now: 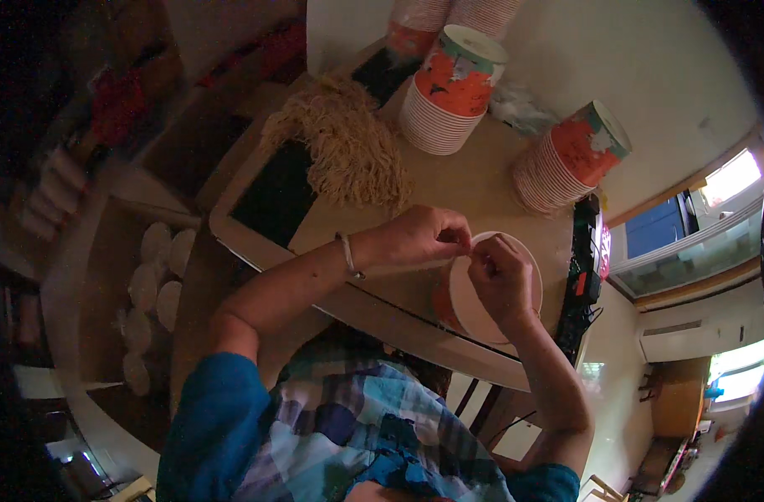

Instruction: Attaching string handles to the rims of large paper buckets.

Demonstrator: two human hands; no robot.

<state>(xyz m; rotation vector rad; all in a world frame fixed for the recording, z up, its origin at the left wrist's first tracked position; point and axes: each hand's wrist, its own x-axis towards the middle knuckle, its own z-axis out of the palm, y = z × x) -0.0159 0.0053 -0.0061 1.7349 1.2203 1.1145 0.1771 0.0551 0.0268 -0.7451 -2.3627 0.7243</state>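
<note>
Left hand (419,236) and right hand (499,280) both pinched shut over the rim of a pale paper bowl (528,276) at table edge; what the fingertips grip is too small to tell. Stacked orange-labelled paper bowls (449,92) at 12 o'clock, a second stack (570,159) at 2, tan string bundle (348,146) at 10.

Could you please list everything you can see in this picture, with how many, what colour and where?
paper bowl: one, pale inside, orange outside, at the table's near edge under both hands
bowl stacks: at least three, orange and white, lying tilted across the far side
noodle pile: one, tan, left of the stacks
table: one, beige top
round pale discs: several, in a box at the left
bracelet: one, silvery, left wrist
left hand: pinching at the bowl's rim
right hand: over the bowl
</note>
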